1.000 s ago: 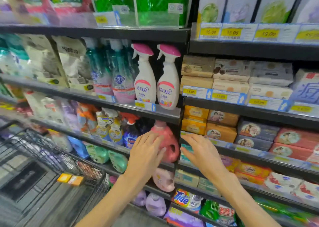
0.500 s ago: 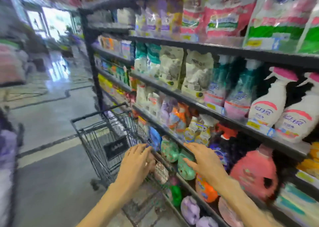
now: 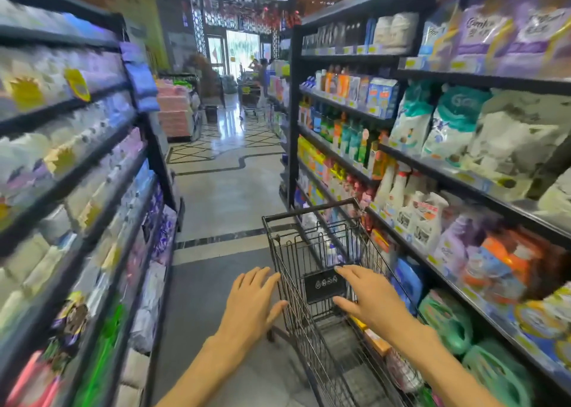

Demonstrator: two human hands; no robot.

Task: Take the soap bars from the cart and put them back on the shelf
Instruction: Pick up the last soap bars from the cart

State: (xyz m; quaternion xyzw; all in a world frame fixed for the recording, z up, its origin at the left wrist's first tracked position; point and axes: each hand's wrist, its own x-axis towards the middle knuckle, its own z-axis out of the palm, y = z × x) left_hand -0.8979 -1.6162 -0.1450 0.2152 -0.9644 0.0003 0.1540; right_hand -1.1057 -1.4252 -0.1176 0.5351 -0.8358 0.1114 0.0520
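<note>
One cart (image 3: 312, 221), two hands (image 3: 251, 303) (image 3: 369, 301).

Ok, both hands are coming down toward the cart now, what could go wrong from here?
1. Neither hand holds anything: the left hand hangs outside the cart wall, so it could catch the wire rim on the way in.
2. The soap bars lie low along the cart's right wall, partly hidden under the right hand; a blind reach may miss or pinch badly.
3. The cart stands close to the shelf; a bump might roll it.
</note>
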